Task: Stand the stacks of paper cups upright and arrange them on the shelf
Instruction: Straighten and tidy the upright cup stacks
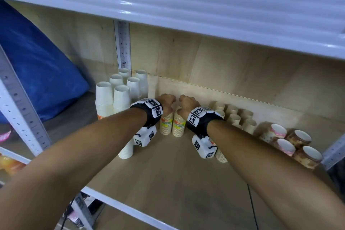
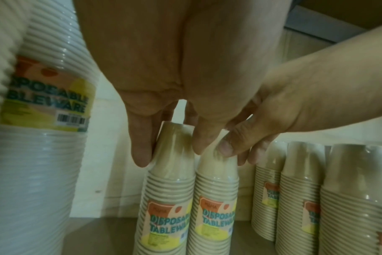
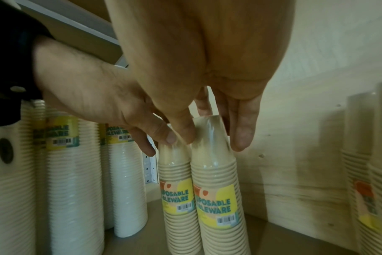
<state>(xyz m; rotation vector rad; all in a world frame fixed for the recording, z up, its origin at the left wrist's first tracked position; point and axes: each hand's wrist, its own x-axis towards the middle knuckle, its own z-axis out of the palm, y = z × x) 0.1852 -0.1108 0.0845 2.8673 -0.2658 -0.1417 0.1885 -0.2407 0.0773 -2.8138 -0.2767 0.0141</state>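
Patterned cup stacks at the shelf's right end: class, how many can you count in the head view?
4: two pink-rimmed ones, rear and front, and two brown ones, rear and front. The right arm may hide more.

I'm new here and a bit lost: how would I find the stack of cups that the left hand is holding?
On the wooden shelf, between the white stacks and the plain tan stacks, stand two tan labelled stacks. The left hand grips the left tan stack, nearer the white ones.
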